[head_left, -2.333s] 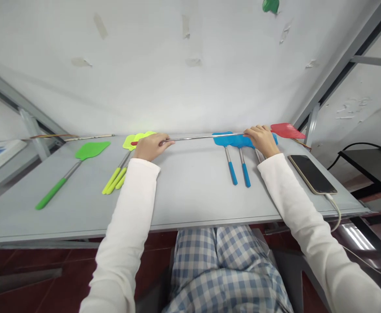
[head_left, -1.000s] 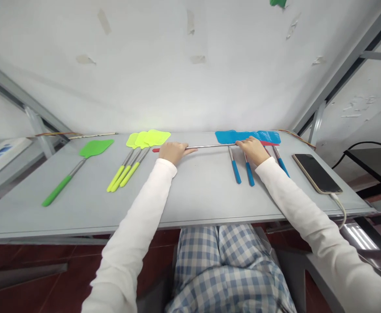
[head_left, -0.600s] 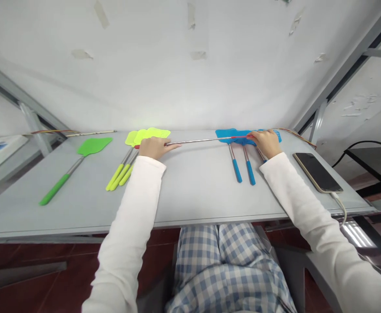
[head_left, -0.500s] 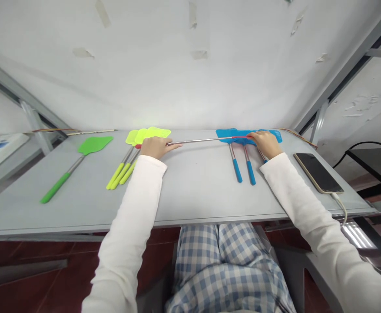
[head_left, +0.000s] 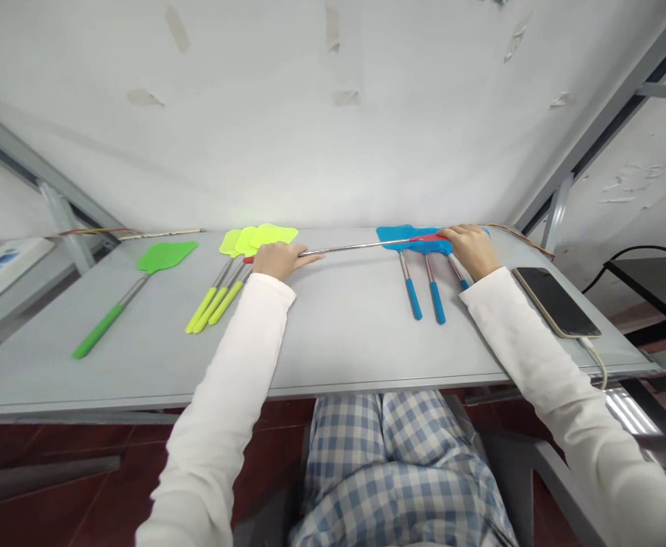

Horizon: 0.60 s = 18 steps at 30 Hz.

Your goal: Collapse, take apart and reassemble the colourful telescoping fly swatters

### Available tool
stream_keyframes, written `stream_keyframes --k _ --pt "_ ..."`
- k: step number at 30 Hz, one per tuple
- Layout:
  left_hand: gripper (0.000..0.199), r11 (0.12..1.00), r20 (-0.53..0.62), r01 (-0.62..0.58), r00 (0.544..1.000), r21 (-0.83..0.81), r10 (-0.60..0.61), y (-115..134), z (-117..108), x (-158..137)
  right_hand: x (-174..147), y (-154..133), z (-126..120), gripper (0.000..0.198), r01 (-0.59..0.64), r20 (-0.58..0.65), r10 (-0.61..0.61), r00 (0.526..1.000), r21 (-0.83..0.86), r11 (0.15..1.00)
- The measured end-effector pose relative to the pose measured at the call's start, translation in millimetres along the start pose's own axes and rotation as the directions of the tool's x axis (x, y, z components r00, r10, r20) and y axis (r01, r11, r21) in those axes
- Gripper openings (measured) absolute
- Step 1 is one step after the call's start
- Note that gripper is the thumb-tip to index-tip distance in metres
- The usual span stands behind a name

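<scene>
Between my hands a red fly swatter [head_left: 355, 245] with a thin metal shaft is held crosswise above the table, nearly level. My left hand [head_left: 279, 260] is closed round its handle end, the red grip poking out on the left. My right hand [head_left: 470, 249] is closed on the red swatter head, most of which the fingers hide. Under and beside my right hand lie three blue fly swatters [head_left: 395, 235], their heads overlapping. By my left hand are three yellow fly swatters [head_left: 245, 241], fanned together. A single green fly swatter [head_left: 167, 256] lies farther left.
A phone [head_left: 556, 301] with a white cable lies at the table's right end. The grey table [head_left: 344, 334] backs onto a white wall [head_left: 287, 137]. Metal frame bars slant up on both sides. A white and blue object [head_left: 2, 262] stands at far left.
The red swatter has shifted slightly right with both hands. My right hand has turned over its head, so more of the red shows. The other swatters lie as before.
</scene>
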<state>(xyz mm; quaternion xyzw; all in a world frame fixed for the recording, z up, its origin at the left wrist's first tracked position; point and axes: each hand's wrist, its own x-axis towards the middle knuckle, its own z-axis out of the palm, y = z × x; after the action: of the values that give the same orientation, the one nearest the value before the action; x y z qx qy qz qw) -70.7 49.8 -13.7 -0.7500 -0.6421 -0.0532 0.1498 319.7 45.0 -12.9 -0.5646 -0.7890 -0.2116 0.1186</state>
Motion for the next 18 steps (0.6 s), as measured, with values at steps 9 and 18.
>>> stream_keyframes --k 9,18 --pt "0.073 0.993 0.038 -0.119 0.992 -0.008 0.119 50 -4 -4 0 -63 -1 0.028 0.234 0.037 -0.235 0.971 0.019 0.972" --pt "0.068 0.988 0.091 -0.082 0.991 -0.129 0.094 75 -5 -8 4 -75 -7 0.031 0.154 0.053 -0.156 0.986 0.038 0.987"
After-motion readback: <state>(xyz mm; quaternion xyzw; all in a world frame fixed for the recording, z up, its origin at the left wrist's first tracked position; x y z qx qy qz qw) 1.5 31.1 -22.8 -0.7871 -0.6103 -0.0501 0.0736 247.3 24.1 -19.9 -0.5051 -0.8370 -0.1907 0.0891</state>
